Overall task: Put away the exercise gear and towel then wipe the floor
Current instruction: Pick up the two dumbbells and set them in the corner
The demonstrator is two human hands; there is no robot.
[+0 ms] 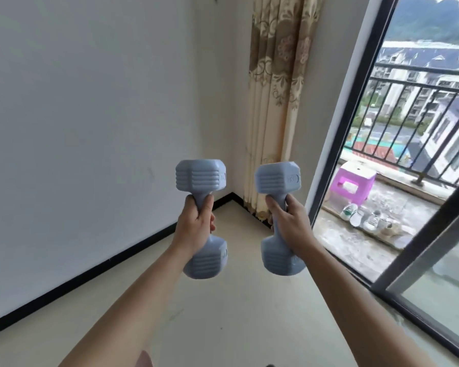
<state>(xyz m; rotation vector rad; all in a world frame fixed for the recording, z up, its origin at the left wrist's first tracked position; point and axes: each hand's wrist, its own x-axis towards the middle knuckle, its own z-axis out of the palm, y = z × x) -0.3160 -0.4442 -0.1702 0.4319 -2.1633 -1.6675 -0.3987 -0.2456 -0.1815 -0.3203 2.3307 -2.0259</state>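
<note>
Two grey-blue dumbbells are held upright in the air in front of me, side by side and apart. My left hand (195, 223) grips the handle of the left dumbbell (200, 176), with one head above the fist and the other below it. My right hand (289, 221) grips the handle of the right dumbbell (277, 178) the same way. Both arms reach forward toward the room's corner. No towel is in view.
A beige tiled floor (236, 313) runs to a white wall (90, 115) with a black skirting. A patterned curtain (278, 102) hangs in the corner. At the right, a sliding glass door (419, 250) opens onto a balcony with a purple stool (354, 184), several shoes (368, 218) and a railing.
</note>
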